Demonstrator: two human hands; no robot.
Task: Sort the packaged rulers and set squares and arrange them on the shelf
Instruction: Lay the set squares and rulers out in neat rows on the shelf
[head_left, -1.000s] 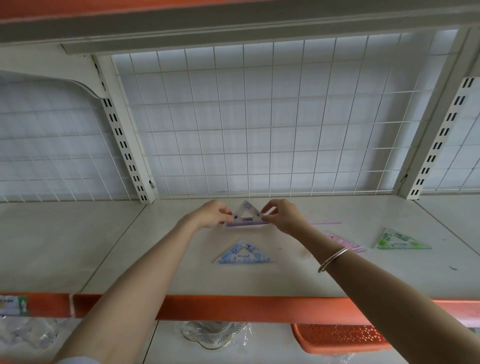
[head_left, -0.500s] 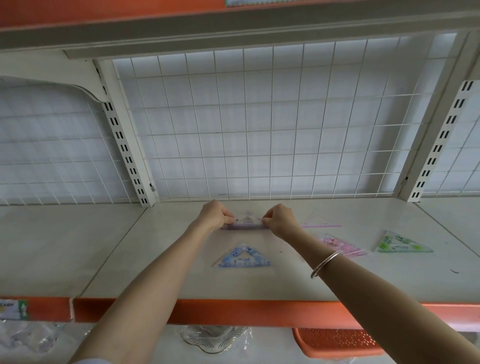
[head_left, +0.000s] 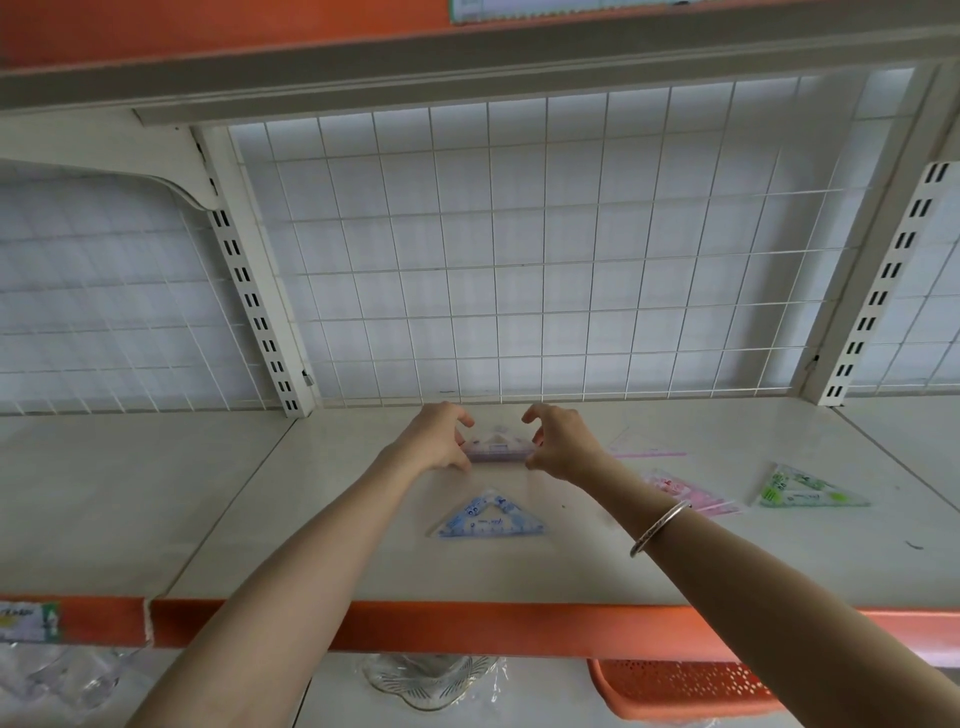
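While left hand (head_left: 435, 441), right hand (head_left: 563, 442) flank, set square (head_left: 498, 448) on shelf (head_left: 675, 564).

A shop, from where I stand: a white display shelf (head_left: 623, 566) with a wire-grid back panel (head_left: 519, 260), slotted uprights (head_left: 254, 312) and an orange price strip (head_left: 467, 626) on its near edge, label (head_left: 28, 621) at left. Packaged set squares (head_left: 488, 517) lie on it, wrapped glassware (head_left: 431, 678) below.
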